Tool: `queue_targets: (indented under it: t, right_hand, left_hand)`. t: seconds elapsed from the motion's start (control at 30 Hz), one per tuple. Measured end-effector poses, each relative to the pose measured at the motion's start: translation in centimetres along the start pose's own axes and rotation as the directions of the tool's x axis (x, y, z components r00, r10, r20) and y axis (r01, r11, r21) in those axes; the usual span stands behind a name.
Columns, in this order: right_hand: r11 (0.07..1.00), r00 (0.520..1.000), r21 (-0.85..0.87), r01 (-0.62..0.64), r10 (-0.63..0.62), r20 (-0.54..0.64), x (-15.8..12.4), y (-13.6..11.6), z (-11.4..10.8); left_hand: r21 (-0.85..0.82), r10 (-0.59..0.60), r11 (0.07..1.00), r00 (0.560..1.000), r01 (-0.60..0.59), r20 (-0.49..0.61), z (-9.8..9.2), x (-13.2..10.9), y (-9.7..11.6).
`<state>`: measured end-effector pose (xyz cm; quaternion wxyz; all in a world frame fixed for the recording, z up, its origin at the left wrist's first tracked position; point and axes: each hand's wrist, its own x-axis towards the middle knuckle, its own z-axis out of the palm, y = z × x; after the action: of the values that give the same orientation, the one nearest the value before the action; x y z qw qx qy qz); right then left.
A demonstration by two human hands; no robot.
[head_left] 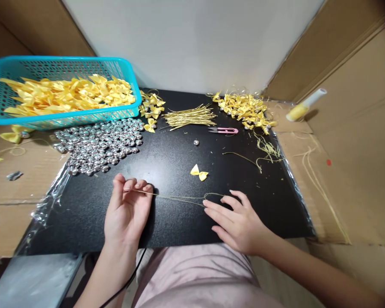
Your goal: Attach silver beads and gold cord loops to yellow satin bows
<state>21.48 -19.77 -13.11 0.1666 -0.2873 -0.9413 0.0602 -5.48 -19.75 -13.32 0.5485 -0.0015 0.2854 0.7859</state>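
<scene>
My left hand (126, 209) rests on the black mat (167, 158) with its fingers curled, pinching one end of a thin gold cord (179, 197). The cord runs right across the mat to a small loop under the fingertips of my right hand (237, 222), which lies flat with fingers stretched out, pressing the cord down. A single yellow ribbon bow (199, 172) lies on the mat just beyond the cord, between both hands.
A turquoise basket (6, 77) of yellow ribbon pieces stands at the back left. Beside it lies a heap of silver bells (99, 145). Cut gold cords (191, 116), pink snips (224, 130) and finished bows (244, 109) lie at the back. A yellow thread spool (303, 107) rests on cardboard at right.
</scene>
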Motion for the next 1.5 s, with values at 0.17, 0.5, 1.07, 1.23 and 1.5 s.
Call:
queue_targets:
  t: [0.17,0.5,1.07,1.23,1.5]
  right_hand:
    - [0.996,0.999,0.082,-0.045,0.044,0.009,1.0,-0.2,0.1]
    - [0.998,0.996,0.062,0.014,-0.019,0.082,2.7,-0.6,0.7]
    - [0.993,0.995,0.08,-0.084,0.078,0.068,1.7,-0.3,0.3]
    - [0.972,0.982,0.163,-0.172,0.156,0.103,2.4,0.5,-0.2]
    - [0.969,0.977,0.133,-0.208,0.199,0.073,3.3,0.5,-0.2]
  left_hand:
    - [0.016,-0.011,1.0,1.0,0.011,0.002,0.2,-0.1,0.0]
    - [0.031,-0.01,0.999,1.0,0.01,0.015,0.1,-0.1,-0.1]
    - [0.024,-0.01,1.0,1.0,0.01,0.007,0.4,-0.3,0.0]
    - [0.025,-0.016,1.0,1.0,0.016,0.014,0.5,-0.3,-0.1]
    - [0.038,-0.007,0.999,1.0,0.007,0.015,0.3,-0.2,-0.1]
